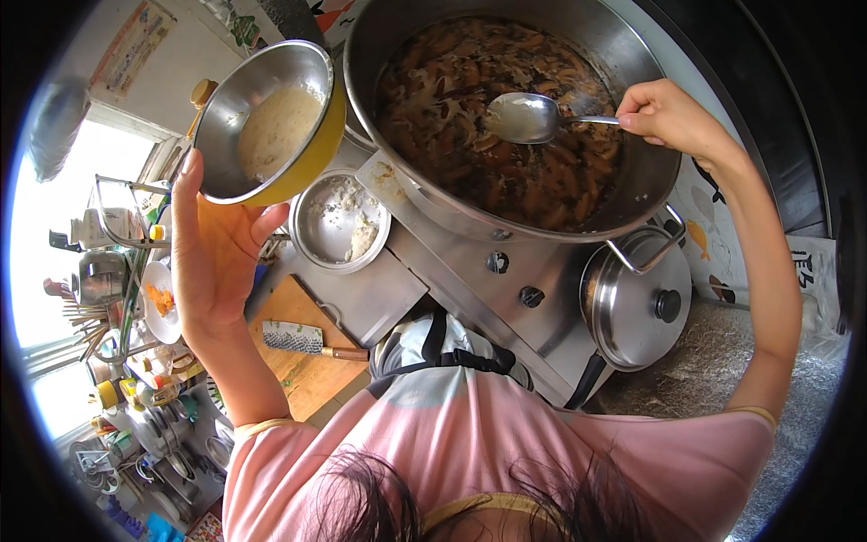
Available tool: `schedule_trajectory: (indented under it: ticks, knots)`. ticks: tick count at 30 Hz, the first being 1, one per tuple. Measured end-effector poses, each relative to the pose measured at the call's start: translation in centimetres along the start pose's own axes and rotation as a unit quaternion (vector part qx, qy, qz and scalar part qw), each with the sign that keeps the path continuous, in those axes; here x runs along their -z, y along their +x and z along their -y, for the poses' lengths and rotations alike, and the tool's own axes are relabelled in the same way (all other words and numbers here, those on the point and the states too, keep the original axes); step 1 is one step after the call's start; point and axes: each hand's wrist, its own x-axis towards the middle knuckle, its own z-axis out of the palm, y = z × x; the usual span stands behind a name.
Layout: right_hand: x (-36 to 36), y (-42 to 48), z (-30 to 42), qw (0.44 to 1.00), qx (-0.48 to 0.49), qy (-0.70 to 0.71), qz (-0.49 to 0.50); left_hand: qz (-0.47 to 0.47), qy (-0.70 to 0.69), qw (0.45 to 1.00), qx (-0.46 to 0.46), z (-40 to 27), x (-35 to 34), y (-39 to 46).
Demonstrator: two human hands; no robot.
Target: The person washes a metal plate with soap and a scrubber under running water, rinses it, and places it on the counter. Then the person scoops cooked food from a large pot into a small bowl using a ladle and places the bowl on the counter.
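My left hand [227, 237] holds up a metal bowl [325, 142], yellow outside and steel inside, tilted to the right. Pale, cloudy liquid [281, 129] with small bits pools in it. Between the thumb and fingers of my right hand [670, 118] is the handle of a large steel spoon [535, 118], level over a big stainless stockpot [650, 183]. Some cloudy liquid lies in the spoon's bowl. Dark broth [501, 169] with many brownish strips and pale wisps fills the lower part of the pot. Whether the spoon's underside touches the broth, I cannot tell.
A steel bowl [325, 230] with white, rice-like residue stands left of the pot. A cleaver [298, 339] lies on a wooden cutting board [332, 383]. Right of the stove knobs [532, 296] is a lidded pan [637, 311]. A dish rack [135, 240] stands by the window.
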Motion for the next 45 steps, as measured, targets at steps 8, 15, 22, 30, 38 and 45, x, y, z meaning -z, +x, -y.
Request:
schedule_trajectory:
  ticks: [8,15,22,30,38,45]
  knots:
    - [-0.6,2.0,0.5,0.998,-0.034,0.038,0.027,0.000,0.002,1.000,0.007,0.0,0.6,0.3]
    - [-1.2,3.2,1.8,0.997,-0.054,0.039,0.044,-0.014,-0.004,1.000,0.004,0.1,1.1,0.4]
    - [-0.8,3.6,1.8,0.991,-0.059,0.085,0.081,-0.014,-0.002,1.000,0.004,0.0,1.2,0.5]
    - [-0.4,4.6,1.6,0.993,-0.059,0.092,0.040,-0.010,-0.003,1.000,0.013,0.0,1.2,0.7]
    - [-1.1,5.7,1.2,0.993,-0.060,0.098,0.035,-0.018,-0.012,1.000,0.018,0.1,1.1,0.7]
    - [-1.6,6.0,1.3,0.992,-0.066,0.101,0.042,-0.020,-0.024,0.999,0.024,0.2,1.5,0.7]
